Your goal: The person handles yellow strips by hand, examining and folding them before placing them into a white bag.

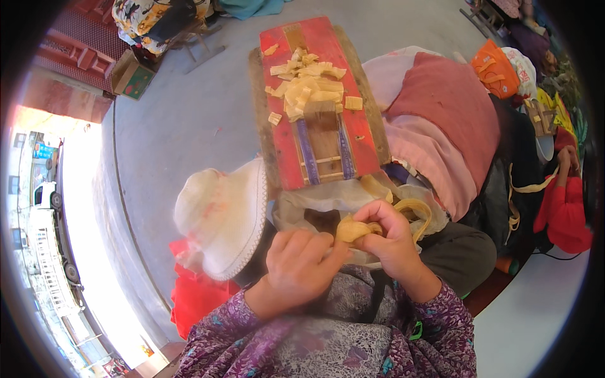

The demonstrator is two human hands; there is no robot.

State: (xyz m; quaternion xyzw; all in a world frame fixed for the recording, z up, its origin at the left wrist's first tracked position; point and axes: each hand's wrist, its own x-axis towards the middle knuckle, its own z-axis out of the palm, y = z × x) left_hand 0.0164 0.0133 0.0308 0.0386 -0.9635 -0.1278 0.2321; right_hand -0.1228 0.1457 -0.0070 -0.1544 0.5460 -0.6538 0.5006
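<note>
Before my chest, my right hand [390,236] pinches a folded yellow plant-fibre strip [352,230] between thumb and fingers. Curled fingers of my left hand [300,264] grip its near left edge, the fingertips partly hidden. Several loose strips [423,210] loop out to the right, behind my right hand. Below the hands lies an open translucent plastic bag [293,208] on my lap. A red wooden board [279,156] slopes away in front of me, with a pile of flat pale-yellow folded pieces [314,90] on it. Purple printed bands [307,151] run along its lower middle.
A white brimmed hat [222,212] sits left of the board, above a red bag [198,302]. Pink cloth [444,108] lies on the right, with an orange bag [494,71] beyond. A person's red sleeve [562,212] shows far right. A cardboard box [132,78] stands upper left.
</note>
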